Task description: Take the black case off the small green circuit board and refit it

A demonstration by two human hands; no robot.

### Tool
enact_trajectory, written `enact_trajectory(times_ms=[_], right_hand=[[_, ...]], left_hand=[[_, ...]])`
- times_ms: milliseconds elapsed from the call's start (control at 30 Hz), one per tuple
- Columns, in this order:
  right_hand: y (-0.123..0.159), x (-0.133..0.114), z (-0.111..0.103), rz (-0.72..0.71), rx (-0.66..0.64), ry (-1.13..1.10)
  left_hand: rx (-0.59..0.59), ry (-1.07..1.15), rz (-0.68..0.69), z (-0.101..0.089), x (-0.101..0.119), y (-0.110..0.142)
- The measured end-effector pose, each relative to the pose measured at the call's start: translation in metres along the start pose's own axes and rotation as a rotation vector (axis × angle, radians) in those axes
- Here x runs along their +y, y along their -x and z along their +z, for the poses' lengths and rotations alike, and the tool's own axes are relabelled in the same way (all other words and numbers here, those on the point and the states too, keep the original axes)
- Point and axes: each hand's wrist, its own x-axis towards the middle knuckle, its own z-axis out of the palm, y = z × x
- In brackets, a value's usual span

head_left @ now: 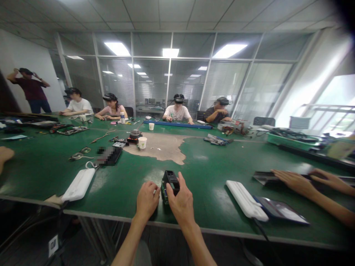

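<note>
A black block-shaped electronic device [170, 177] with a green circuit board [164, 195] along its left side rests near the table's front edge. Around its right side, my right hand [181, 203] is closed, thumb on the near side and fingers reaching over the far side. My left hand [148, 199] is just left of the board, its fingers curled in and pressed together. Whatever the left fingertips hold, if anything, is hidden or too small to make out.
White power banks [79, 184] [246, 201] lie on the green table [210, 181] to both sides. A co-worker's hands [296, 183] work at the right over a dark metal strip. Glasses [80, 153], paper cups [142, 143] and a pile of tools [217, 139] sit farther back.
</note>
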Motion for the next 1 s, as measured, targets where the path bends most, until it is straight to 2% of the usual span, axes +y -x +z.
enact_trajectory(times_ms=[400,667,900,1000], right_hand=[[0.006,-0.008,0.016,-0.054,-0.051,0.165],[0.018,0.005,0.027,-0.05,-0.109,0.232],[0.024,0.015,0.031,-0.107,-0.014,0.141],[0.024,0.017,0.033,-0.066,-0.011,0.104]], left_hand=[[-0.008,0.013,-0.009,-0.005,0.002,0.0],[-0.022,-0.011,-0.001,-0.002,0.0,-0.001],[-0.028,0.014,0.004,-0.003,0.0,0.0],[-0.031,0.008,0.009,-0.004,0.001,0.0]])
